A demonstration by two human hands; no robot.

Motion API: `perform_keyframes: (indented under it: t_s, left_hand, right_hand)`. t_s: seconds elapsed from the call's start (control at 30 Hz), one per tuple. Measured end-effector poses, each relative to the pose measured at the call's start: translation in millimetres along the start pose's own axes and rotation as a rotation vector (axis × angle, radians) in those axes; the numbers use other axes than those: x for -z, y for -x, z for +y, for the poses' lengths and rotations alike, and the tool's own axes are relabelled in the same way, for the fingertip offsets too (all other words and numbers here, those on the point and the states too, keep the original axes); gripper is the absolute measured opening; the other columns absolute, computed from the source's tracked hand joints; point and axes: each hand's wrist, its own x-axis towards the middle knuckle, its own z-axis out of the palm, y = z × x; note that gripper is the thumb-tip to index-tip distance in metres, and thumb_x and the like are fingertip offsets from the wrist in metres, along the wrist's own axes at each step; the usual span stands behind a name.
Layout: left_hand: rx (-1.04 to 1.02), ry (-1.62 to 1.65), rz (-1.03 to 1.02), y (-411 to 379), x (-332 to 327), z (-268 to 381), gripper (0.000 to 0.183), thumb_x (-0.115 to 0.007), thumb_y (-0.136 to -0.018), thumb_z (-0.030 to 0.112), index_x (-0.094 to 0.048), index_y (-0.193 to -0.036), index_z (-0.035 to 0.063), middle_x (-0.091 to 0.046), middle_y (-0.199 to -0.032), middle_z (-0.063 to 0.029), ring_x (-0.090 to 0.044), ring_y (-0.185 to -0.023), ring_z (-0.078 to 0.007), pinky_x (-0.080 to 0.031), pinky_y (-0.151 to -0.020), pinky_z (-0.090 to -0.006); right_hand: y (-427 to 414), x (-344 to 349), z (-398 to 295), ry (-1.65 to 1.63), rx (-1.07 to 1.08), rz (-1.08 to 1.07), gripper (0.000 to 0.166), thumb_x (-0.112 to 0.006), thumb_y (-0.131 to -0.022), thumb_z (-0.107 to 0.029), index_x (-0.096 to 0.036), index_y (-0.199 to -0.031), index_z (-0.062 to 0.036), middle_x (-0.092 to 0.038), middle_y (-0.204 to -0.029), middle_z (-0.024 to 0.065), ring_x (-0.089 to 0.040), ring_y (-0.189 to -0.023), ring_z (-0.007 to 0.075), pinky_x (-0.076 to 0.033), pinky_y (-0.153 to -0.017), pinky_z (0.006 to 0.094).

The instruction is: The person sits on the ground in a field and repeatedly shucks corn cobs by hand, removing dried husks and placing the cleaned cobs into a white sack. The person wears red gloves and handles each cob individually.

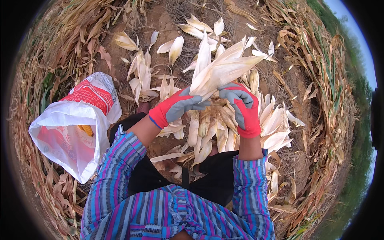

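Both my hands wear red gloves with grey coated palms and fingers. Between them is a corn husk [220,72], pale and dry, its leaves spread up and to the right; whether a cob is inside is hidden. My left hand [180,105] supports the husk's lower end, with fingers stretched beneath it. Curled fingers of my right hand [241,105] are at the husk's lower right edge; what they pinch cannot be seen clearly. Below the hands lies a heap of corn ears in husks [207,126].
At the left, a white and red woven sack [69,138] lies with its mouth towards me, a yellow corn cob [86,130] inside. Loose husks [175,49] are scattered on the soil ahead. Dry corn stalks [321,90] are piled along both sides.
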Motion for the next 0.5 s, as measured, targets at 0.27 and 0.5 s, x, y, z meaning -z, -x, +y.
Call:
perform_keyframes:
  t_s: [0.27, 0.5]
  left_hand:
    - [-0.017, 0.121, -0.060, 1, -1, 4, 0.050, -0.046, -0.097, 0.037, -0.047, -0.132, 0.0011, -0.057, -0.124, -0.0134, -0.058, -0.111, -0.0225, -0.046, -0.097, -0.0389]
    - [-0.007, -0.023, 0.131, -8, 1, 4, 0.041, -0.052, -0.096, 0.030, -0.053, -0.123, -0.0006, -0.064, -0.108, -0.0115, -0.065, -0.095, -0.0204, -0.051, -0.087, -0.0342]
  right_hand:
    - [2, -5, 2, 0.042, -0.030, -0.302, 0.020, -0.060, -0.079, -0.003, -0.066, -0.097, 0.0038, -0.064, -0.107, 0.0150, -0.058, -0.103, 0.0224, -0.044, -0.090, 0.0337]
    - [-13, -1, 10, -0.029, -0.053, 0.355, 0.027, -0.059, -0.092, -0.020, -0.061, -0.110, 0.0003, -0.067, -0.087, 0.0074, -0.059, -0.064, 0.0105, -0.048, -0.062, 0.0229]
